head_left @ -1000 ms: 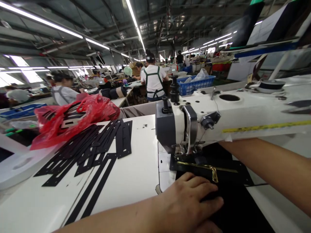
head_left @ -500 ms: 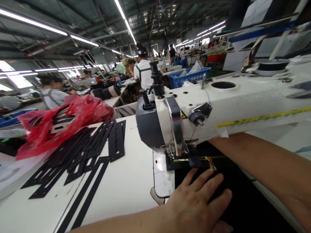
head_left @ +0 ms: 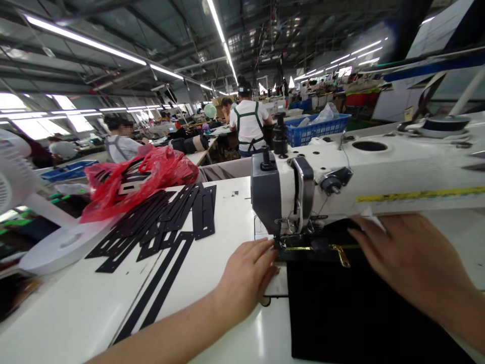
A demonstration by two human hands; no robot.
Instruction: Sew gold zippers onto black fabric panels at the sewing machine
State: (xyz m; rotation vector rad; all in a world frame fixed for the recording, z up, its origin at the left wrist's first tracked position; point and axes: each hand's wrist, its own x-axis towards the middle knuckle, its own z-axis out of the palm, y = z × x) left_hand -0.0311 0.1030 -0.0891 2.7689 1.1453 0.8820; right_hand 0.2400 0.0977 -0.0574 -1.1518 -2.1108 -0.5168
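Observation:
A black fabric piece (head_left: 341, 313) lies under the head of a white sewing machine (head_left: 409, 172), its gold zipper (head_left: 299, 248) with a gold pull (head_left: 342, 256) just right of the presser foot. My left hand (head_left: 248, 273) is at the fabric's left end beside the needle area, fingers together and pointing right; its fingertips press on or pinch the edge, which they partly hide. On the right, my right hand (head_left: 409, 253) is closed at the fabric's upper edge below the machine arm, thumb and fingers on the black material.
Black slotted strips (head_left: 151, 222) lie on the white table (head_left: 212, 308) at left, beside a red plastic bag (head_left: 151, 172) and a white fan (head_left: 64, 242). A blue basket (head_left: 318, 126) and a person (head_left: 250, 121) are beyond the machine.
My left hand has moved off the fabric beside the zipper to its left end. My right hand has come into view from behind the machine arm. The view has turned left.

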